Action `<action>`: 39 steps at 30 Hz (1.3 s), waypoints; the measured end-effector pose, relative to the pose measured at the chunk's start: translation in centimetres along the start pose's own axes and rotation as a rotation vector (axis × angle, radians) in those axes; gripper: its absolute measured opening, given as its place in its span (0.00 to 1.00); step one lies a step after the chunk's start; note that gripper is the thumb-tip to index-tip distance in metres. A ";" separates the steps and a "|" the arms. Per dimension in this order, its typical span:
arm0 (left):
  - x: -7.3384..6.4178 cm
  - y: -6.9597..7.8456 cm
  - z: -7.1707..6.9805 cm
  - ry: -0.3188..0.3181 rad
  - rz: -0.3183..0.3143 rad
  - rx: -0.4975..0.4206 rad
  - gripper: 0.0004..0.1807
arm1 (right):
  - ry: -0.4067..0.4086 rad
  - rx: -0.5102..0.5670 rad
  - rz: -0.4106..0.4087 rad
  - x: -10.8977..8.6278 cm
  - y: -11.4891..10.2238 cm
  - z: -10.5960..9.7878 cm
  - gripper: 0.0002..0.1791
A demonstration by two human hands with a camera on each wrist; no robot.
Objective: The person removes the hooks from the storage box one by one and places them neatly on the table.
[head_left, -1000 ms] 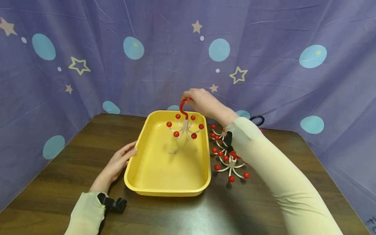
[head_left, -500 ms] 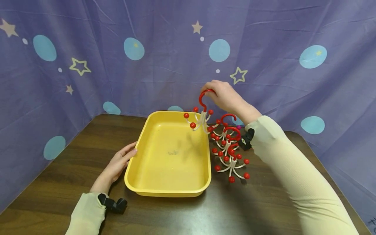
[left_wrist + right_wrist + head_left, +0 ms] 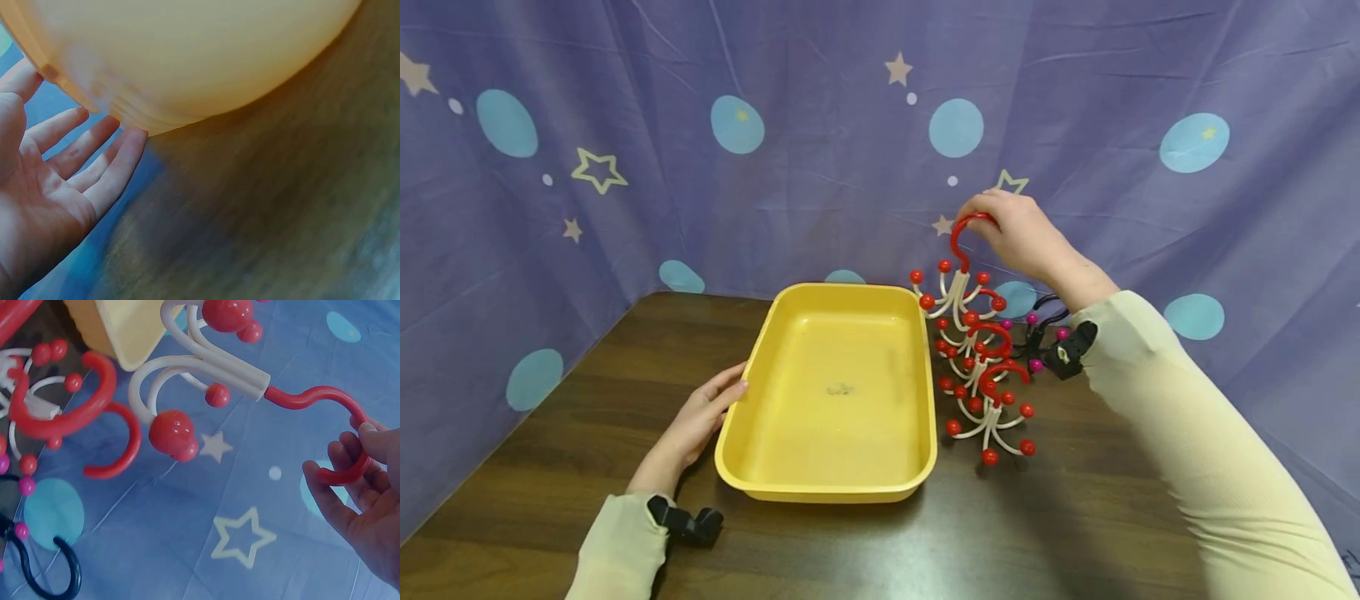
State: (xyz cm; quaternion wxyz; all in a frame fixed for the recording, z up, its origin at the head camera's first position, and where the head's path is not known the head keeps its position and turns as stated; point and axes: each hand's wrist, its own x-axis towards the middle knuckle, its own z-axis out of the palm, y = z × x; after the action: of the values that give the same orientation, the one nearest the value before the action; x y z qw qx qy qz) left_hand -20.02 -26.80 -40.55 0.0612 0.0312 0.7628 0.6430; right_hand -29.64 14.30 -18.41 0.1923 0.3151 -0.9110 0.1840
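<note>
My right hand (image 3: 1013, 233) grips the red hook of a white multi-arm hanger (image 3: 958, 289) with red balls on its arm ends. It hangs raised over the far right corner of the yellow tray (image 3: 827, 490). In the right wrist view, thumb and fingers wrap the hook (image 3: 325, 394). My left hand (image 3: 696, 417) rests at the tray's left rim; the left wrist view has its fingers (image 3: 119, 165) stretched against the outer wall. Several matching hangers (image 3: 992, 414) stand in a row along the tray's right side, partly overlapping one another.
A black hanger with pink balls (image 3: 1036, 337) is behind my right wrist. All this stands on a dark wooden table (image 3: 820, 550). A purple curtain (image 3: 820, 208) with stars and blue spots closes off the back and sides.
My right hand has moved right and up with the held hanger, from over the tray's inside to above the hangers at its right. My left hand has stayed at the rim.
</note>
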 end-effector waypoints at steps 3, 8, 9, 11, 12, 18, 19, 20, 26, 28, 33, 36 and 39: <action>0.0 0.0 0.0 0.000 -0.001 -0.001 0.34 | 0.015 -0.012 0.009 -0.5 0.7 -0.5 0.09; 0.0 -0.1 0.1 -0.004 0.002 -0.005 0.34 | 0.022 -0.036 0.041 -1.5 1.8 -1.4 0.09; 0.0 -0.2 0.1 -0.005 0.002 -0.006 0.34 | 0.020 -0.041 0.051 -1.7 2.0 -1.6 0.09; 0.1 -0.2 0.1 -0.005 0.005 -0.005 0.34 | 0.019 -0.048 0.073 -2.3 2.3 -2.1 0.09; 0.1 -0.2 0.1 -0.004 0.006 -0.004 0.34 | 0.020 -0.051 0.084 -2.6 2.5 -2.4 0.10; 0.2 0.0 -0.1 -0.008 0.005 0.005 0.34 | 0.011 -0.059 0.154 -4.4 3.4 -3.7 0.11; 0.2 0.0 -0.1 -0.010 0.003 0.005 0.34 | 0.010 -0.059 0.165 -4.7 3.5 -3.8 0.11; 0.1 0.1 -0.1 -0.009 0.002 0.005 0.34 | 0.007 -0.060 0.174 -5.0 3.7 -4.0 0.11; 0.3 -0.3 -0.2 -0.011 0.006 0.009 0.34 | -0.007 -0.069 0.215 -6.5 4.7 -4.6 0.12; 0.4 -0.4 -0.3 -0.009 0.004 0.011 0.35 | -0.003 -0.070 0.218 -6.9 5.0 -4.6 0.11; 0.5 -0.5 -0.4 -0.001 -0.002 0.012 0.35 | -0.006 -0.070 0.222 -8.1 6.1 -4.0 0.10; 0.5 -0.5 -0.6 -0.001 0.000 0.016 0.35 | -0.023 -0.071 0.231 -8.7 6.6 -3.3 0.09; 0.5 -0.5 -0.6 -0.001 0.002 0.018 0.35 | -0.045 -0.079 0.233 -9.2 7.0 -2.6 0.09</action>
State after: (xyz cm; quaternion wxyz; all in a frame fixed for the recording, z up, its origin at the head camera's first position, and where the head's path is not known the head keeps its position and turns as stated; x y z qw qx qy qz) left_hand -20.60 -27.42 -41.00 0.0608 0.0331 0.7685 0.6361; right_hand -26.83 25.27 -21.94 0.1615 0.2033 -0.9520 0.1619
